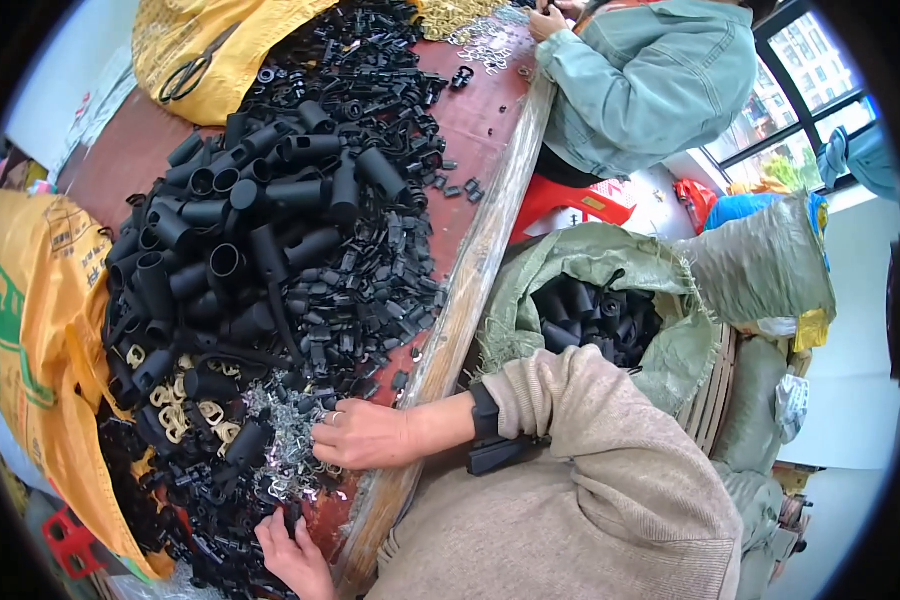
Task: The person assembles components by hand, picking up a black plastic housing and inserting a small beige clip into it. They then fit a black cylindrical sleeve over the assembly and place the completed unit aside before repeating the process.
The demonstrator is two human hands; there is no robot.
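Note:
My right hand (365,435), wearing a ring and a black wristband, lies at the edge of a heap of small silvery metal pieces (285,440). Its fingers are curled together, and their tips are hidden among the pieces. Nearer the table's front edge is my left hand (295,558), its fingers closed around a small black plastic part (292,516). Beige metal buckles (173,415) lie beside the silvery heap. Beyond it, black cylindrical tubes (305,195) are piled with many small black plastic pieces (355,300).
A yellow woven sack (40,270) borders the pile at left; another at the back carries black scissors (198,70). A wooden strip (480,250) edges the red table. An open green sack (520,270) holds black tubes. A co-worker in a green jacket (660,80) works at the far end.

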